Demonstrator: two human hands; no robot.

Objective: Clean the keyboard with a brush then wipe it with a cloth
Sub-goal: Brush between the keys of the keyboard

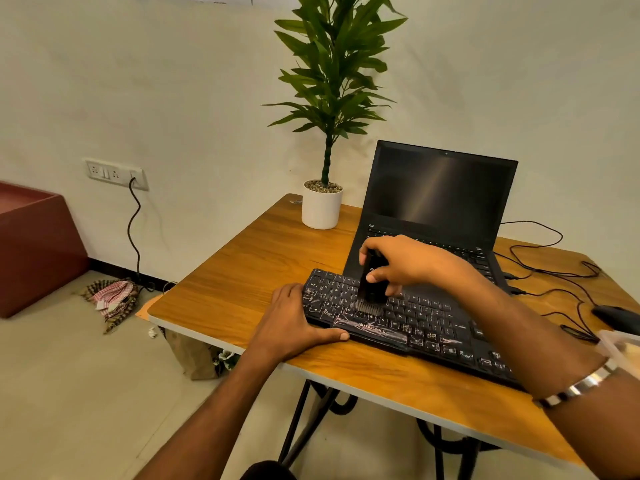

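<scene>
The black keyboard (408, 323) is lying on the wooden table (249, 271), near its front edge and just in front of the open laptop (440, 202), with white smears showing on some keys and on the front strip. The black brush (371, 284) is standing almost upright on the left part of the keyboard, and its bristles are touching the keys. The right hand (405, 261) is gripping the brush from above, with fingers and thumb curled around the handle. The left hand (294, 323) is resting flat on the table at the left end of the keyboard; its fingers are straight against that end and the thumb is lying along the front edge. A metal bangle (581, 386) is sitting on the right wrist. A white pot with a green plant (322, 206) is standing at the far corner of the table, beside the laptop. A black mouse (616, 317) and thin cables (540, 271) are lying to the right. On the floor near the wall, a checkered cloth (112, 297) is lying crumpled below a wall socket (116, 173).
</scene>
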